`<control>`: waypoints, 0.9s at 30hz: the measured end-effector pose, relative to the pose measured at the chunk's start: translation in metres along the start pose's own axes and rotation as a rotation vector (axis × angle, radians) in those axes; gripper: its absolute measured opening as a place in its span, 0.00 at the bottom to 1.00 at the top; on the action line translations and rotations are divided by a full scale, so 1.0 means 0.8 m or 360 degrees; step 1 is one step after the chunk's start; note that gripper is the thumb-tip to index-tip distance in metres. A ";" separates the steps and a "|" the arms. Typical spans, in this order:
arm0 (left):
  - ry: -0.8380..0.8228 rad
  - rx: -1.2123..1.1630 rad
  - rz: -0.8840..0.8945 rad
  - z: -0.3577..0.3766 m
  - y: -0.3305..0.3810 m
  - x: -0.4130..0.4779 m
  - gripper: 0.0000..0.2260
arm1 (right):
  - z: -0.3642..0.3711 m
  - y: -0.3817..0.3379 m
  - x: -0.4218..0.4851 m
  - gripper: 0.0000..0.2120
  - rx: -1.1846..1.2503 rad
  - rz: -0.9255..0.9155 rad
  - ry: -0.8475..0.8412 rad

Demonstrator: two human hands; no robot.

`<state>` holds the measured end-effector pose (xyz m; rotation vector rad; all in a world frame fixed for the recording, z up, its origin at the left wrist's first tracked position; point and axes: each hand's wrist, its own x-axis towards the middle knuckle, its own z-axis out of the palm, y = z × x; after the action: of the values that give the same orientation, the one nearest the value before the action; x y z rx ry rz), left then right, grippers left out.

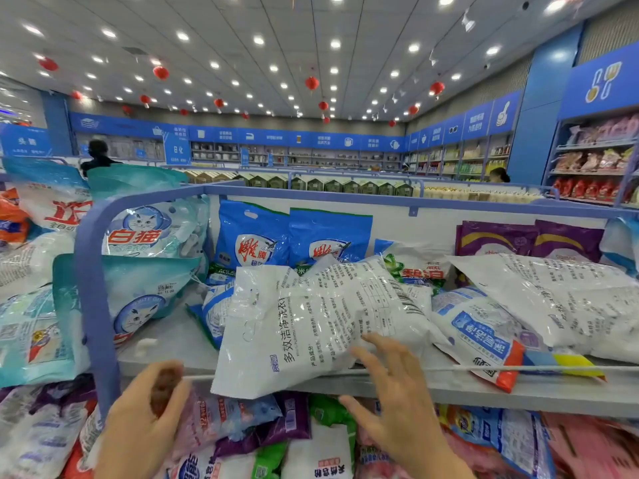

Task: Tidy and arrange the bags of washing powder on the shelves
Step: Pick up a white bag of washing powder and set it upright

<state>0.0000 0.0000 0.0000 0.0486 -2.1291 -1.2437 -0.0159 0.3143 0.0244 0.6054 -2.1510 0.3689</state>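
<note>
Head view shows the white bag [321, 326] of washing powder lying flat at centre frame, its lower edge overhanging the front lip of the top shelf [518, 392]. Our right hand [397, 399] is spread, fingertips on the bag's lower right edge, and our left hand [145, 420], lower left, is loosely cupped, gripping nothing. We judge the bag heavy, slumping and slick, best taken by both sides or from beneath.

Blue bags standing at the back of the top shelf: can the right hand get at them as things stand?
Probably not directly: the white bag under the right hand lies in front of the blue bags, so the hand would have to reach over it.
</note>
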 end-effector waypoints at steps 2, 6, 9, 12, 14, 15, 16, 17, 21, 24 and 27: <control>0.0010 -0.0066 0.0093 0.004 0.016 0.027 0.13 | 0.021 -0.020 0.027 0.37 -0.0256 -0.0232 -0.0179; -0.0133 -0.0271 0.0125 0.016 0.027 0.072 0.09 | 0.064 -0.036 0.060 0.46 -0.0530 -0.0356 -0.0311; -0.0227 -0.0399 0.0176 0.018 0.024 0.099 0.08 | 0.073 -0.038 0.071 0.27 -0.0551 -0.0372 -0.0187; -0.0324 -0.0593 0.0113 0.020 0.022 0.124 0.07 | 0.074 -0.032 0.090 0.18 -0.0526 -0.0394 0.0092; -0.0338 -0.0774 0.0016 0.022 0.020 0.137 0.06 | 0.064 -0.031 0.114 0.16 -0.0433 -0.0257 0.0250; -0.0345 -0.0852 -0.0029 0.024 0.019 0.142 0.06 | 0.054 -0.030 0.128 0.17 -0.0346 -0.0146 0.0285; -0.0349 -0.0918 -0.0065 0.027 0.020 0.146 0.07 | 0.043 -0.029 0.143 0.22 -0.0226 -0.0006 0.0294; -0.0365 -0.0972 -0.0097 0.031 0.022 0.151 0.07 | 0.033 -0.025 0.157 0.28 -0.0101 0.0129 0.0289; -0.0465 -0.1105 -0.0170 0.054 0.039 0.164 0.10 | -0.001 0.007 0.209 0.26 0.0268 0.0402 0.0406; -0.0535 -0.1123 -0.0146 0.076 0.057 0.168 0.10 | -0.030 0.036 0.251 0.30 0.0658 0.0673 0.0548; -0.0622 -0.1083 -0.0126 0.100 0.080 0.171 0.12 | -0.065 0.057 0.289 0.31 0.1087 0.0849 0.0592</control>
<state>-0.1329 0.0489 0.0957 -0.4391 -1.8983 -2.0981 -0.1267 0.3095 0.2384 0.2711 -1.7683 1.4237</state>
